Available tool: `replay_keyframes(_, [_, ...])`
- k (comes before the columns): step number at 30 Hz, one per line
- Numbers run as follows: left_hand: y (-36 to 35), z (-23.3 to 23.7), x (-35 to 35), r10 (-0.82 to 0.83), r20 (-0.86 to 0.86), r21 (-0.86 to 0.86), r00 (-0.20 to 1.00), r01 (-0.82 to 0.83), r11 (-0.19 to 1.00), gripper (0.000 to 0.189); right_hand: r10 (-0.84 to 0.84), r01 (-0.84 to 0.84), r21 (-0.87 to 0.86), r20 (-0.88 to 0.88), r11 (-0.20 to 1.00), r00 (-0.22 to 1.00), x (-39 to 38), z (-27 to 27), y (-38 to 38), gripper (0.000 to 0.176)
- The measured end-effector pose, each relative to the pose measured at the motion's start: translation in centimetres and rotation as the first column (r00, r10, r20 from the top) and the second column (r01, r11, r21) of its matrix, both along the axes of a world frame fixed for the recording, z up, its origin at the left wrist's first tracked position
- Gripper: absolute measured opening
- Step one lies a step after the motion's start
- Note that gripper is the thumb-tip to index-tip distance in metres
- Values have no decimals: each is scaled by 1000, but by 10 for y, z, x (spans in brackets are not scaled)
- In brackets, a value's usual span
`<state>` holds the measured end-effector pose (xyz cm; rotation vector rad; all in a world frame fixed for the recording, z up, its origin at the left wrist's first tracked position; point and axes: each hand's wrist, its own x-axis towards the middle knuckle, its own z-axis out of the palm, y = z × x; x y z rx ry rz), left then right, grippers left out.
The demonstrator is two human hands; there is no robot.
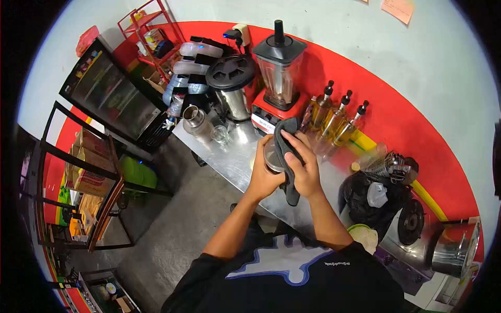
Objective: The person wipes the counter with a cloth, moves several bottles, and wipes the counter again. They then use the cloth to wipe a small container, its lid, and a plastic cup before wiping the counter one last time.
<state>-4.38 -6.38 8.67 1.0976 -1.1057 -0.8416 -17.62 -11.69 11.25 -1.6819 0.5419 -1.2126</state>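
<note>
My left hand [264, 175] is wrapped round a clear, round-rimmed glass [272, 156], held above the steel table. Its lower part is hidden by my fingers. My right hand [307, 169] grips a dark grey cloth [290, 193], pressed against the right side of the glass. The two hands are close together in front of my chest. Just beyond them stands a red-based blender [279, 73] with a black lid. To the left on the table are another clear glass [220, 135] and a metal cup [194, 117].
A steel container with a black lid [231, 73] stands at the back. Several pump bottles [334, 122] line the wall. At right are a black plastic bag [370, 201], a stove burner [410, 221] and a steel pot [455, 248]. The steel table's edge [229, 180] faces me.
</note>
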Motion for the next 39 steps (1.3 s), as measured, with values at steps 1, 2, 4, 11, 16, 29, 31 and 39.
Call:
replay_keyframes(1, [5, 6, 5, -33, 12, -6, 999, 33, 999, 97, 80, -81, 63, 32, 995, 996, 0, 1, -9, 46])
replay_keyframes(2, [8, 6, 12, -55, 45, -7, 997, 55, 998, 100, 183, -206, 176, 140, 962, 973, 2, 1, -17, 43])
replay_keyframes(4, [14, 15, 14, -78, 54, -19, 996, 79, 997, 105, 363, -486, 445, 337, 752, 869, 0, 9, -33, 46])
replay_keyframes(11, [3, 35, 8, -62, 3, -108, 998, 62, 992, 102, 120, -560, 703, 571, 439, 812, 7, 1, -36, 51])
replay_keyframes(16, [-13, 39, 7, 256, 59, -139, 965, -246, 959, 97, 112, -172, 301, 209, 938, 972, 20, -21, -12, 58])
replay_keyframes(29, [-8, 30, -18, -181, -55, -94, 982, 175, 980, 89, 144, -303, 548, 315, 780, 938, -35, 2, -53, 44])
replay_keyframes(31, [-4, 28, -21, -197, -22, -118, 980, 193, 974, 91, 357, -534, 454, 420, 713, 835, -41, -1, -69, 39])
replay_keyframes(39, [-17, 28, -12, -108, 7, -187, 994, 108, 977, 95, 142, -422, 529, 489, 737, 861, -18, -19, -46, 53])
